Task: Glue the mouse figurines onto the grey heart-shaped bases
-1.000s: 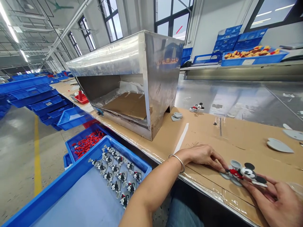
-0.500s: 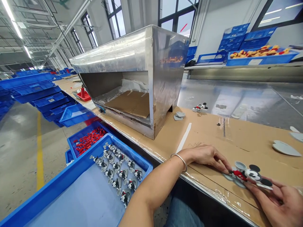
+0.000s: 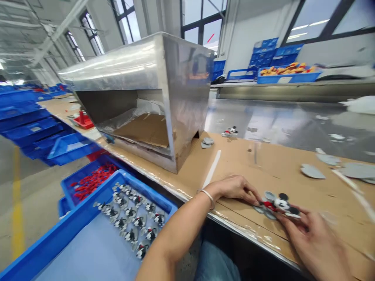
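Note:
A small mouse figurine [image 3: 281,204], with round black ears, a white face and a red lower body, lies sideways between my two hands, low over the bench. My left hand [image 3: 238,189], with a bangle on its wrist, pinches the figurine's lower end near its grey base pieces [image 3: 269,214]. Around the head end, the thumb and fingers of my right hand [image 3: 310,230] are closed. The fingertips partly cover the figurine's edges. Another mouse figurine [image 3: 230,132] lies farther back, near flat grey pieces [image 3: 207,143].
An open-fronted metal box [image 3: 187,97] stands on the cardboard-covered bench [image 3: 234,160]. Below left, a blue tray [image 3: 88,242] holds rows of similar figurines; behind it is a bin of red parts [image 3: 93,181]. Grey heart-like plates [image 3: 313,171] lie at right.
The view has turned to the right, so the bench and box sit farther left in it. Both hands keep their hold on the figurine, with little visible change in grip.

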{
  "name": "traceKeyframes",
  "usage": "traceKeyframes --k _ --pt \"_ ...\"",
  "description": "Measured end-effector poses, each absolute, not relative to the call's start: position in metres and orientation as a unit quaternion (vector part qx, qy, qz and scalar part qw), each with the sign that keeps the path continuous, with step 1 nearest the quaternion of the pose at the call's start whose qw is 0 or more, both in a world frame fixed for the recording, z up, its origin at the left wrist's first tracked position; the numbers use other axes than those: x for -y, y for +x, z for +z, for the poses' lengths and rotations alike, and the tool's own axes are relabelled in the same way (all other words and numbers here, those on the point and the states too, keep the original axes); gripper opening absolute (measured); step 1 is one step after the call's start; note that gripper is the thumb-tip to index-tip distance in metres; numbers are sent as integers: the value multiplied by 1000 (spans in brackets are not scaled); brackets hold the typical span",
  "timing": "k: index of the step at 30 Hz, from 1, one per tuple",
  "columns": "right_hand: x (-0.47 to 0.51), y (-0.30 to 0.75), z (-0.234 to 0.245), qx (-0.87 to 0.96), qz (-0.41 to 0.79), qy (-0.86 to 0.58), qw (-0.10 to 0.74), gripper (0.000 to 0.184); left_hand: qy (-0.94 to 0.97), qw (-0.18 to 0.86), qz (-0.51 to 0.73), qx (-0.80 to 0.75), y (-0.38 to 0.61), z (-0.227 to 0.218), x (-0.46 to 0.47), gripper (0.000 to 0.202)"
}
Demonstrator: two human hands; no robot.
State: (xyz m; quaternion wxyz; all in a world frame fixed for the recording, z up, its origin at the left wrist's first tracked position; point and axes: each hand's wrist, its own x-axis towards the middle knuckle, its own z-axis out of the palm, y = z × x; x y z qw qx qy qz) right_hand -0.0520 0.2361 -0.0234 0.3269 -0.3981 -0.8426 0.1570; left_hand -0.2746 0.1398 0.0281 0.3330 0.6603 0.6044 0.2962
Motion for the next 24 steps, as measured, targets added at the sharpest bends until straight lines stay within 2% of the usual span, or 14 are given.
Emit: traceKeyframes --k 2,6,13,24 --pt "-220 -55 -5 831 249 -380 321 38 659 333 308 -600 -272 29 -139 22" --pt "-208 -60 4 825 304 -348 327 26 661 317 337 -591 -271 27 -139 16" --pt "-205 -58 2 831 272 -363 323 16 652 314 329 -607 -270 30 -140 17" --pt "-202 -60 5 829 273 -371 317 27 644 328 319 -613 -271 29 -142 23"
